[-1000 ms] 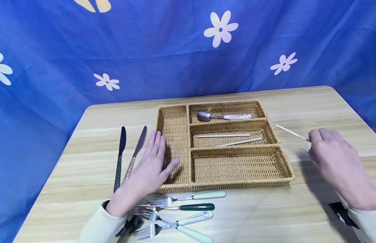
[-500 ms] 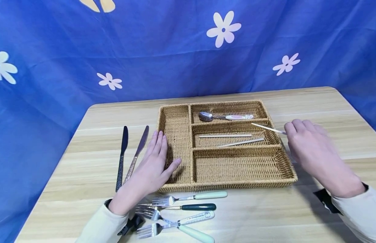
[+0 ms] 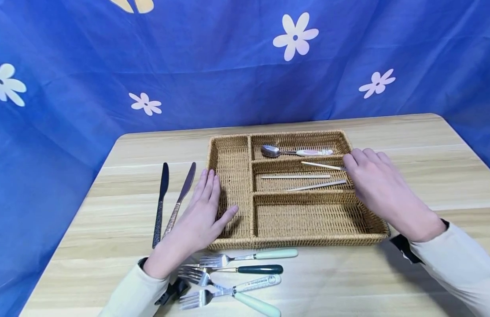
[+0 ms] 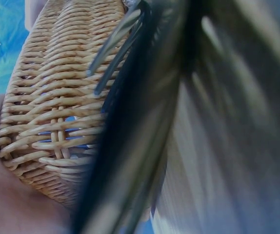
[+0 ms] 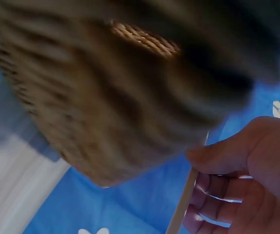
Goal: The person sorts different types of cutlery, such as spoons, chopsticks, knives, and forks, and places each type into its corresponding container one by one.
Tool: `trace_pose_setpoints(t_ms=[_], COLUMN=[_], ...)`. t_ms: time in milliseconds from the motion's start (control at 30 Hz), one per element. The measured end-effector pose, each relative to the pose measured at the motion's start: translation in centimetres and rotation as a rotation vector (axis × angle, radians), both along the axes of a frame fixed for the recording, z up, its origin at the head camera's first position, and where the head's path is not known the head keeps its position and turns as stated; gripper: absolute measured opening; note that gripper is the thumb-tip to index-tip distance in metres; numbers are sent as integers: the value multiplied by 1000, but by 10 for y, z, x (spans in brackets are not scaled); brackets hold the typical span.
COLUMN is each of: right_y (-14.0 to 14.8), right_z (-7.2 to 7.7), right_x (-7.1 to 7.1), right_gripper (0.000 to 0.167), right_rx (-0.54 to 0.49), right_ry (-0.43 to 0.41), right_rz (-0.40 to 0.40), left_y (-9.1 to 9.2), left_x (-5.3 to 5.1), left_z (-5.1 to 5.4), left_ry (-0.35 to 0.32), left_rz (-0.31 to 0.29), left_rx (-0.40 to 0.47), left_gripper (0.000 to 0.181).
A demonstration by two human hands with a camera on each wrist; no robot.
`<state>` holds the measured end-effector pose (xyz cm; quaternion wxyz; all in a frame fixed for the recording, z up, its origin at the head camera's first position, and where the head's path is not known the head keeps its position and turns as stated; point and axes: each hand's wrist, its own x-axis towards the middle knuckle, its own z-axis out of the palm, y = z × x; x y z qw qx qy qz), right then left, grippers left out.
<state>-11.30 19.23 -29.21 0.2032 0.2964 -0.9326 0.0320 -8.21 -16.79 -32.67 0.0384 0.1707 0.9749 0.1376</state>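
My right hand [image 3: 381,193] is over the right rim of the wicker tray [image 3: 320,240], pinching a pale chopstick [image 3: 322,166] that points left across the middle compartment. In the right wrist view, thumb and fingers grip the chopstick [image 5: 183,202]; whether a second one is held, I cannot tell. Two chopsticks, one straight across [image 3: 296,177] and one slanted [image 3: 318,185], lie in that compartment. With fingers extended, my left hand [image 3: 199,215] rests on the tray's left rim. The left wrist view shows the hand [image 4: 23,200] against the woven side [image 4: 57,97].
A spoon [image 3: 308,152] lies in the top right compartment. Left of the tray are a black knife [image 3: 160,202] and a copper-coloured knife [image 3: 184,187]. Several forks, one with a dark green handle [image 3: 260,269], lie in front of the tray, near my left wrist.
My right hand has moved left from the table beside the tray to over its right rim, bringing the chopstick above the middle compartment. My left hand has stayed on the left rim.
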Motion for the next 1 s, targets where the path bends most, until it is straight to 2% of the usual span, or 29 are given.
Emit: trace_pose_setpoints(t_ms=[233,400,567,700,833,1000], right_y=[-9,-11,-18,-28,-39,-49], right_z=[3,6,19,27,25,23], right_x=[-3,-2,3,4,-1,-7], right_gripper=[30,30,31,30,27,25], right_rx=[-9,-5,50,80,83,40], right_ry=[33,39,4,-56,-84,-53], right_rz=[55,63,59,55,62,80], left_y=[0,-1,-2,-2,-1,0], left_x=[0,0,-1,0,1,1], left_z=[1,2,2,2,1,2], left_ry=[-4,-4,-8,-10,-9,-8], left_rz=[5,8,9,10,7,4], left_rx=[1,-8,-8,-4,-6,-10], left_gripper=[86,86,87,87,87,87])
